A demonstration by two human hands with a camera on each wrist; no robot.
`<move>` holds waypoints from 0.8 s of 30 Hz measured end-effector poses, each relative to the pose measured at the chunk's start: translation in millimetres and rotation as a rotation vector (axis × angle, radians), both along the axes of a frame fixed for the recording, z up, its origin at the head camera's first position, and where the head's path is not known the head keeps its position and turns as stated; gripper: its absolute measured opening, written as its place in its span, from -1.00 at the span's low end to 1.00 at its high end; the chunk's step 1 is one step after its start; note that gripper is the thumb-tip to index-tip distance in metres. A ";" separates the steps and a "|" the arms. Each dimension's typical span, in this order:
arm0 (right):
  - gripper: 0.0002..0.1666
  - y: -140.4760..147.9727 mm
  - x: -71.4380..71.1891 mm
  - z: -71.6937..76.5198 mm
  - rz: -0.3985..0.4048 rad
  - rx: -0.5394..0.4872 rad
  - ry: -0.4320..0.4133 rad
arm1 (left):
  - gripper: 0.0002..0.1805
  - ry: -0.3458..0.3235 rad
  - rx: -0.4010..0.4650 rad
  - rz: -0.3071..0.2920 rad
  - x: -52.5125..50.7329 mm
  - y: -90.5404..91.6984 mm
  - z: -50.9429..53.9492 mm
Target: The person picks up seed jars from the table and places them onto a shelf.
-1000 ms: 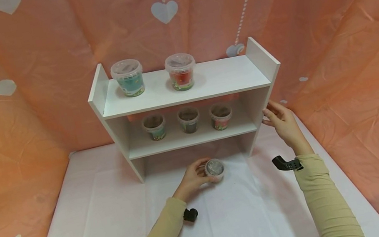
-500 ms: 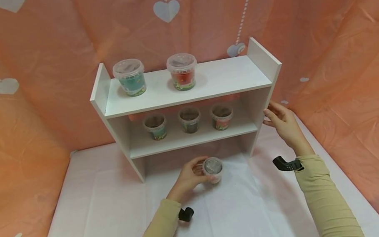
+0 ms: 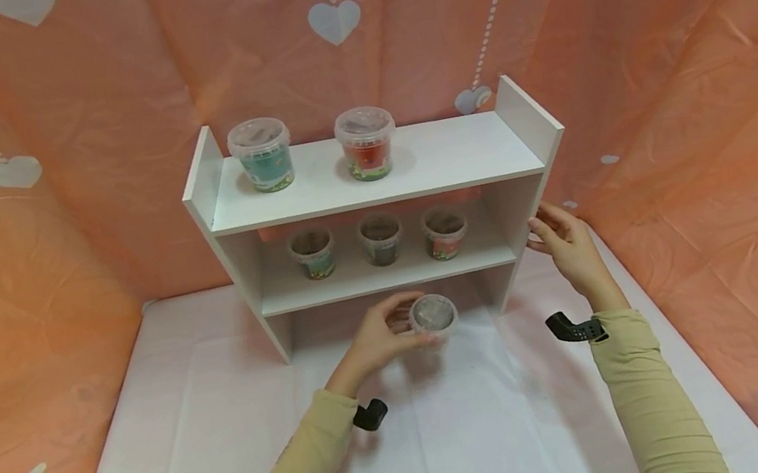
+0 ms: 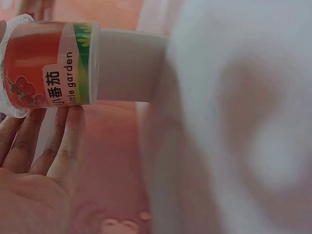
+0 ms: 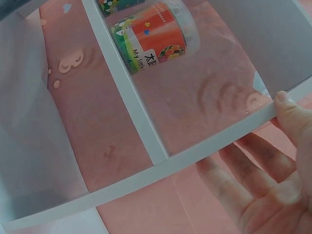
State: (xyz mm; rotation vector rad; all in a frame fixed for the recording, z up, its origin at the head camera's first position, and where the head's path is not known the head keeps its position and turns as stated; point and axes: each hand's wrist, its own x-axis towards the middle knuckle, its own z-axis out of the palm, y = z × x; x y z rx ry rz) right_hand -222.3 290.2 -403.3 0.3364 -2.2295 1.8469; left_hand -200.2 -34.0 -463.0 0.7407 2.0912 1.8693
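Note:
My left hand (image 3: pixel 380 338) holds a small lidded plastic tub (image 3: pixel 434 313) between thumb and fingers, raised above the white table and in front of the shelf's lowest opening. In the left wrist view, the tub (image 4: pixel 39 63) shows a red label with tomatoes and the words "little garden". My right hand (image 3: pixel 572 249) touches the right side panel of the white shelf unit (image 3: pixel 388 287). The right wrist view shows the thumb on the panel's front edge and loosely extended fingers (image 5: pixel 253 165) at its outer side.
On the top shelf stand a teal-labelled tub (image 3: pixel 265 163) and a red-labelled tub (image 3: pixel 368 154). Three smaller tubs line the middle shelf: one green (image 3: pixel 315 264), one dark (image 3: pixel 382 251), one pinkish red (image 3: pixel 445 245). An orange cloth with hearts (image 3: pixel 127 145) surrounds the table.
My left hand has lifted the tub off the table, first shifting slightly left, then up and right towards the shelf. My right hand has stayed at the side panel.

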 end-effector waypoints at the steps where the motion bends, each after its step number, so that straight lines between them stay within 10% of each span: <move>1: -0.38 0.2 -0.3 -0.2 0.000 0.002 0.003 | -0.27 -0.001 0.002 -0.010 2.6 -0.1 8.5; 9: -0.38 0.5 -1.9 -0.5 0.006 -0.002 0.009 | -0.30 0.037 -0.009 -0.041 15.8 0.5 57.0; 24: -0.39 -1.9 -0.7 1.7 -0.003 -0.006 0.003 | -0.28 0.133 0.010 -0.011 -0.7 7.1 71.3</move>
